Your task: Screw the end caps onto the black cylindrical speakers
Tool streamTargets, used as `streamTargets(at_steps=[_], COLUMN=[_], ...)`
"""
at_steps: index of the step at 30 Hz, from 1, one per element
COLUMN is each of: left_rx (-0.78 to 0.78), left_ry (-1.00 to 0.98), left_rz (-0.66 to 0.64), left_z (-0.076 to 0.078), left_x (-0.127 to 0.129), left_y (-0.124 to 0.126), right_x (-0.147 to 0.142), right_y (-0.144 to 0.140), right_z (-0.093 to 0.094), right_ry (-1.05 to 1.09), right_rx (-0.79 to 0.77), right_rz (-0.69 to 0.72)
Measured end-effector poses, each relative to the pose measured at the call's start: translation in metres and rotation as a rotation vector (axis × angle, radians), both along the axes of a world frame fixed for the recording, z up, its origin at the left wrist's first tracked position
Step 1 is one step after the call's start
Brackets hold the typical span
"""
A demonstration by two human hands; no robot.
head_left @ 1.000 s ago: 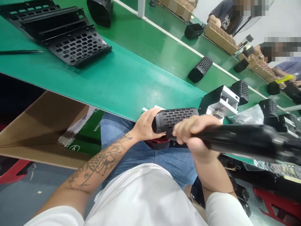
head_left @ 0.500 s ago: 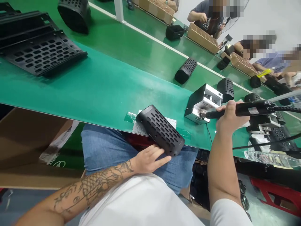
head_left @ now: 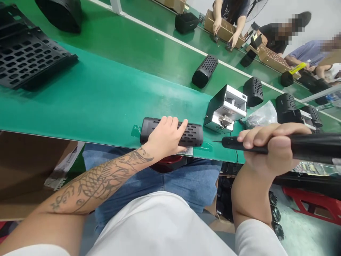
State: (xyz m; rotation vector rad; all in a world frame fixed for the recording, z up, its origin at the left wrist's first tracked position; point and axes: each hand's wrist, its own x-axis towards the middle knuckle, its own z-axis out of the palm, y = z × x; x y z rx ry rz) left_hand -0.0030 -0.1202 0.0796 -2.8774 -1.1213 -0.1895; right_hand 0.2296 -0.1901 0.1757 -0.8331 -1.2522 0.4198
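Our right hand (head_left: 269, 151) wraps tight round one black driver (head_left: 319, 146), now drawn back from one silver-fronted machine (head_left: 236, 106), so its tip faces the one perforated housing (head_left: 195, 136) our left hand (head_left: 167, 137) clasps from above, squared along the bench (head_left: 106, 96) edge. Near that machine, we count two more speaker-like shells (head_left: 205, 71).

A pale wall (head_left: 323, 16) stands beyond the green bench (head_left: 149, 53) (rather glossy).
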Motion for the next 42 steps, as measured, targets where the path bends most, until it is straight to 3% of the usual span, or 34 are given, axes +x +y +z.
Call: streamTargets(at_steps=[2, 7, 15, 25, 42], left_rx=[0.022, 0.006, -0.013, -0.017, -0.039], left_ry=[-0.009, -0.044, -0.028, -0.042, -0.033], left_rz=[0.087, 0.090, 0.097, 0.074, 0.080], left_z=[-0.003, -0.005, -0.004, -0.003, -0.002], left_x=[0.002, 0.002, 0.004, 0.002, 0.002], left_y=[-0.003, -0.006, -0.008, -0.008, -0.009], right_x=[-0.014, -0.032, -0.035, -0.035, -0.034], right_y=[-0.006, 0.002, 0.019, 0.025, 0.023], right_z=[-0.001, -0.018, -0.035, -0.036, -0.043], right_ry=[-0.006, 0.016, -0.009, 0.023, -0.031], right_rx=[-0.034, -0.067, -0.129, -0.207, -0.222], right_rz=[0.116, 0.246, 0.309, 0.308, 0.426])
